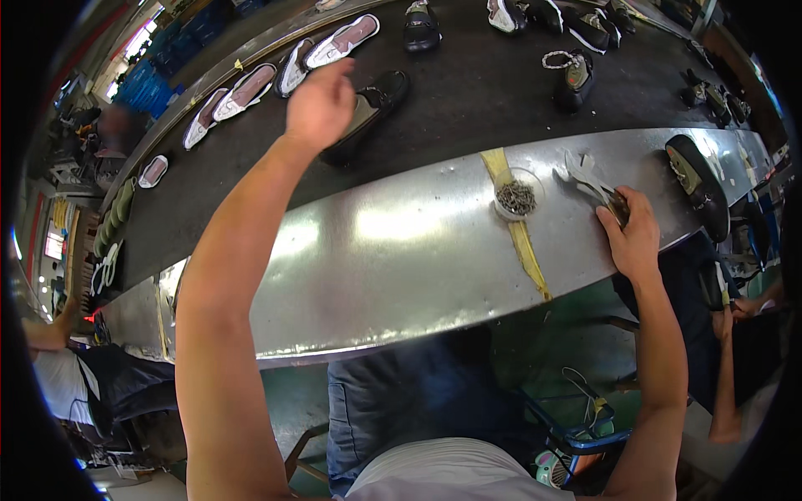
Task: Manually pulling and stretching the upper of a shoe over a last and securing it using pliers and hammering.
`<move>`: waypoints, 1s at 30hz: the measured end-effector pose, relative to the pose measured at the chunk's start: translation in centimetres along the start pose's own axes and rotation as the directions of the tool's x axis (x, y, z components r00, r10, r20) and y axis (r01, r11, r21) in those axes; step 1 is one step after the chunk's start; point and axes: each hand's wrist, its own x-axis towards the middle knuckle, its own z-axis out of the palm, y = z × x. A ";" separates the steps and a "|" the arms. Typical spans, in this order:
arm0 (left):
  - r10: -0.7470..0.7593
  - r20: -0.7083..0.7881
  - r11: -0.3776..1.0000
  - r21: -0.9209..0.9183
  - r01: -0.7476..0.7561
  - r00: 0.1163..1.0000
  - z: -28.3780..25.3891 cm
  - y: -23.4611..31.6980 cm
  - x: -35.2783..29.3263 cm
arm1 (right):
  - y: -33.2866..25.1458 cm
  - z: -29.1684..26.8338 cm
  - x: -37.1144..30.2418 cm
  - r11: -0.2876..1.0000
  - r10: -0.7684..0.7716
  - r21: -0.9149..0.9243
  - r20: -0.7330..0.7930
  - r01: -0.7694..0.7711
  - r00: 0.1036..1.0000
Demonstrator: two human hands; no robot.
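My left hand [322, 108] is stretched far out over the dark conveyor belt, its fingers extended and nothing seen in them. Just to its right lies a black shoe [384, 96] with an olive upper, partly covered by the hand; whether they touch I cannot tell. At the right, my right hand [637, 234] is closed round the handles of silver metal pincers [591, 177], whose jaws point up and left over the metal ledge [401, 284]. A clear cup of small nails [515, 197] stands left of the pincers. To the right of that hand lies another black shoe [700, 179].
Pale shoes with pink insoles [245, 90] line the belt's far left. More dark shoes [576, 79] stand farther back and right. Yellow tape [526, 259] crosses the ledge. Other people sit at both sides; a co-worker's arm [725, 367] shows at right.
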 end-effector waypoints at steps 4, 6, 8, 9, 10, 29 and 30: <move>-0.203 -0.079 0.961 0.177 0.214 0.976 -1.1 -10.6 2.4 | -0.2 0.0 0.0 1.000 0.015 0.025 0.005 -0.016 1.000; -0.376 -0.076 0.882 0.275 0.382 0.923 0.6 -13.1 2.3 | 0.0 0.1 -0.2 0.999 0.026 0.038 0.008 -0.026 1.000; -0.637 -0.002 0.726 0.335 0.600 0.771 1.7 -15.6 3.0 | -0.1 0.1 -0.1 0.998 0.035 0.043 0.006 -0.035 0.999; -0.634 -0.006 0.728 0.333 0.599 0.773 2.4 -16.7 3.6 | -0.3 0.1 -0.1 0.997 0.057 0.047 0.020 -0.058 0.998; -0.664 0.011 0.709 0.326 0.625 0.748 3.5 -16.5 4.2 | -0.3 0.0 -0.1 0.995 0.085 0.041 0.035 -0.087 0.996; -0.604 0.251 0.775 0.407 0.484 0.756 8.1 -21.1 12.4 | -1.3 0.5 -0.5 0.997 0.078 -0.018 0.076 -0.076 0.994; -0.619 0.234 0.770 0.368 0.521 0.749 7.3 -20.6 11.3 | -1.3 0.7 -0.5 0.997 0.075 -0.014 0.063 -0.075 0.995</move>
